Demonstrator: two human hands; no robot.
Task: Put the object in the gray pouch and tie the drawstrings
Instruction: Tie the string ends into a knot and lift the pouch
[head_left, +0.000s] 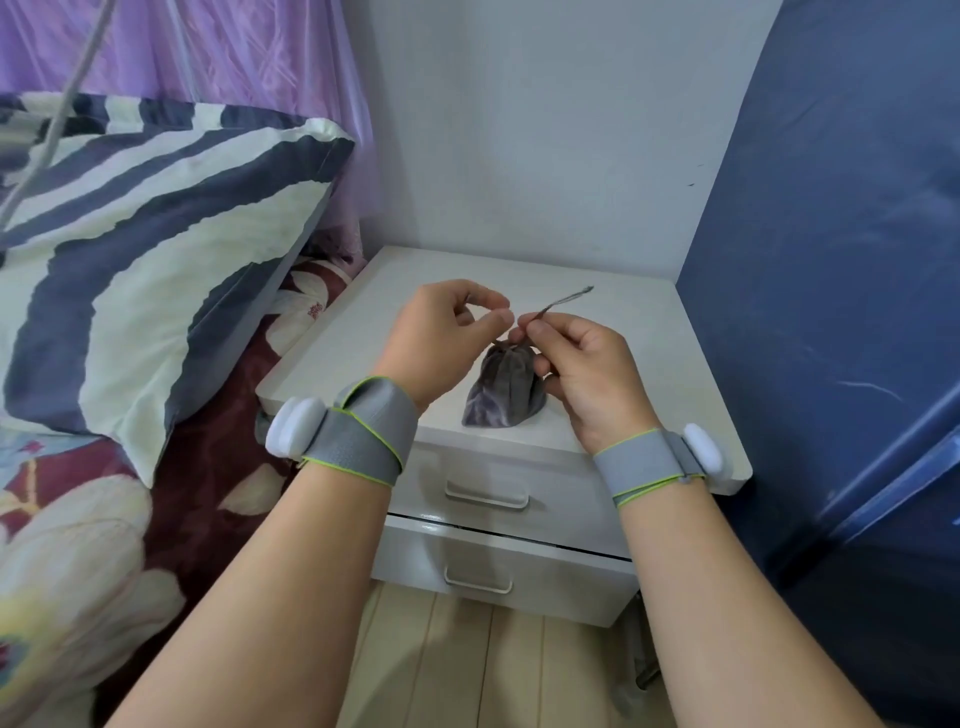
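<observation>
The gray pouch (506, 389) stands on the white nightstand (639, 332), its mouth gathered tight at the top. Whatever is inside it is hidden. Just above the pouch's mouth, my right hand (582, 374) pinches a gray drawstring (563, 300) whose free end sticks up and to the right. My left hand (441, 338) hovers beside it with thumb and forefinger pinched together; a second string in that pinch is too small to make out. Both wrists wear gray bands with white sensors.
The nightstand has two drawers (498, 504) below its top. A bed with a striped pillow (140, 249) and floral bedding (78, 545) is on the left. A dark blue panel (841, 260) rises on the right. Wooden floor (457, 660) lies below.
</observation>
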